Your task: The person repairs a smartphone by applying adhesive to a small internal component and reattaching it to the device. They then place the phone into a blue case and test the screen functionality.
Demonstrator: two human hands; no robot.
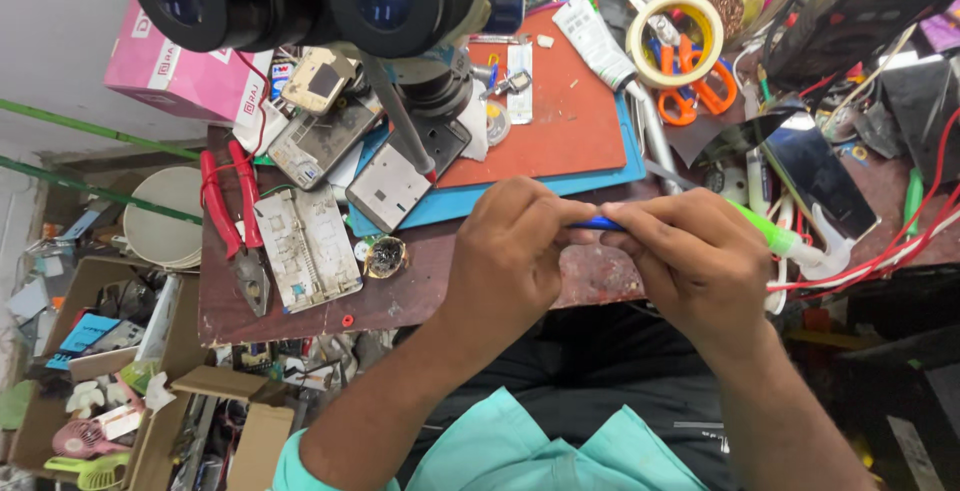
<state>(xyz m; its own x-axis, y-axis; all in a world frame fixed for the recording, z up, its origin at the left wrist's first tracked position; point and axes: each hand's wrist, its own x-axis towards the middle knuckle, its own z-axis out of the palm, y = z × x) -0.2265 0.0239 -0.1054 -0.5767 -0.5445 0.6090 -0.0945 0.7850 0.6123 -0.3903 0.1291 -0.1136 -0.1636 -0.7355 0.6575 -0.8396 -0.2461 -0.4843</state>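
Got my left hand and right hand pinched together on a thin blue pen-like tool, which bridges the gap between my fingertips, just over the near edge of the worn brown workbench. Most of it's buried in my fingers, so can't tell exactly what it is. Red mat sits just behind.
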